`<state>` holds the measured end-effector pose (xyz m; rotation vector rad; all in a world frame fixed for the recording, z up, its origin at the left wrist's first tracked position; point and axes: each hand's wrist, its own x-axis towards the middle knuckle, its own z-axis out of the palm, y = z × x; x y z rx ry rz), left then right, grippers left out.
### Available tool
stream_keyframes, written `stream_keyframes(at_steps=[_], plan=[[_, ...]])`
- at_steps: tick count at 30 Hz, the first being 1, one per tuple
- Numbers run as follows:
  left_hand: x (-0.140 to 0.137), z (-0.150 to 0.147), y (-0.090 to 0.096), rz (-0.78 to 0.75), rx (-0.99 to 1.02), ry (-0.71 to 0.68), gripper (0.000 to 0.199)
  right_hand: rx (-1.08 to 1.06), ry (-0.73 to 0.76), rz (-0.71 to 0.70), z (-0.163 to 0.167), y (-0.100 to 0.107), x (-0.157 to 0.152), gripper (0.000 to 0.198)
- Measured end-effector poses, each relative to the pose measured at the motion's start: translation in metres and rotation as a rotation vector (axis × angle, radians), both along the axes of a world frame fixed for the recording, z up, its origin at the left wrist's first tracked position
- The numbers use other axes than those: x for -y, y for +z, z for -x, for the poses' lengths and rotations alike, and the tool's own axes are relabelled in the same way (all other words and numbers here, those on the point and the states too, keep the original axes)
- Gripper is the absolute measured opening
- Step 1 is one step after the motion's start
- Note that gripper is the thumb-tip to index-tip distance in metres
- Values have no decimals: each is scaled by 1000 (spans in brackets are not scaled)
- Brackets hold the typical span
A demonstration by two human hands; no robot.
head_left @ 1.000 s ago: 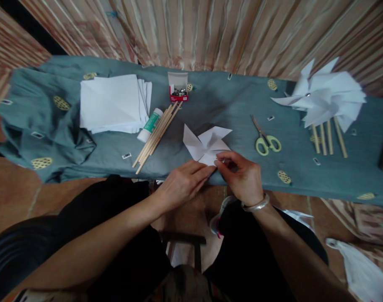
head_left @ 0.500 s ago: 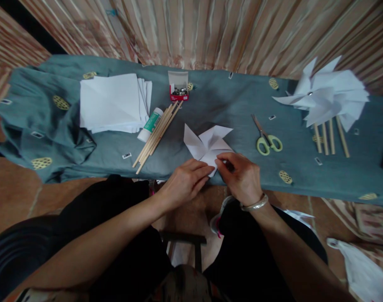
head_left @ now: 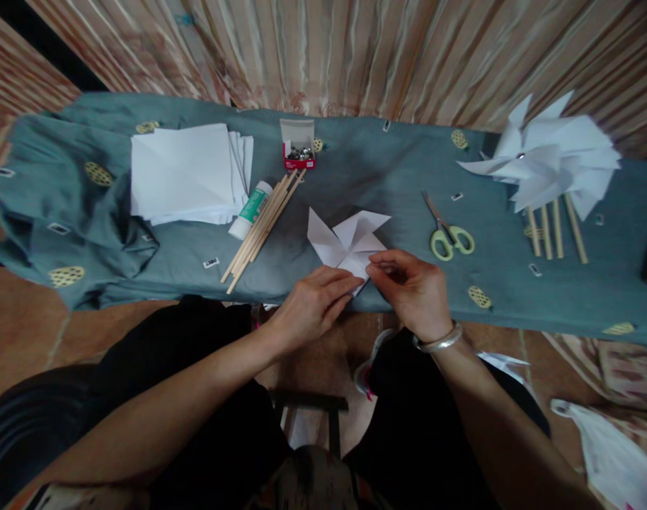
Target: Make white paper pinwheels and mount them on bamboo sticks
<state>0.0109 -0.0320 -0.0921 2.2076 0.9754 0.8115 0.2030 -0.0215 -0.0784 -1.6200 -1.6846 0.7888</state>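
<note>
A white paper pinwheel [head_left: 345, 244] lies near the front edge of the cloth-covered table, its blades folded and pointing outward. On its near blade, the fingertips of my left hand [head_left: 321, 294] are closed on the paper. My right hand [head_left: 411, 287], with a silver bracelet at the wrist, pinches the right side of the same pinwheel between thumb and forefinger. To the left lie several thin wooden sticks [head_left: 260, 230] beside a green and white glue stick [head_left: 252, 210]. Scissors with light green handles [head_left: 451, 241] rest to the right, blades pointing away.
A stack of white paper [head_left: 182, 173] sits on the left. Behind the sticks stands an open red box [head_left: 299, 154] of small metal pins. Several pinwheels on sticks [head_left: 557, 159] are piled at the far right. A pleated curtain [head_left: 345, 57] hangs behind the table [head_left: 398, 184].
My right hand has shifted slightly to the right and away from me along the pinwheel's edge. My left hand stays on the paper. The whole view has slid slightly.
</note>
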Motion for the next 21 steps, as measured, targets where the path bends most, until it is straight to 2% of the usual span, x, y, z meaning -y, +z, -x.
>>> stream_keyframes(at_steps=[5,11,15,21], plan=[[3,-1,2,-87,-89,-29,28,50,-87,-24,5,3,-3,15],[3,-2,0,16,-61,21,28,194,-78,-80,9,2,-6,14],[1,-2,1,96,-44,32,26,327,-7,-156,8,-1,-4,15],[-3,-4,6,183,-48,42,23,491,157,-361,8,-1,2,23]])
